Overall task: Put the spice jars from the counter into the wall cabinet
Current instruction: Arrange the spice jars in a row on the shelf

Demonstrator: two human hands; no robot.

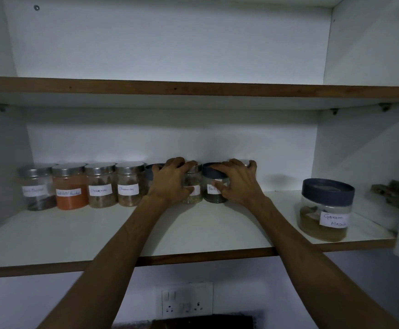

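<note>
Lower cabinet shelf [193, 236]: jar row along back edge. L hand [170, 184] curls over a steel-lid jar [192, 188]; R hand [237, 184] grips the dark-lid jar [213, 186] beside it. Garam masala jar [325, 210] sits apart, near front-right corner.

Clear glass jars [101, 186], brushed metal lids [100, 168]; matt white shelf [75, 233].

On the lower shelf [193, 233], four jars stand in a row left of my left hand [170, 184]. My right hand [237, 184] rests beside it; the Garam Masala jar [325, 210] sits apart, right and nearer me.
</note>
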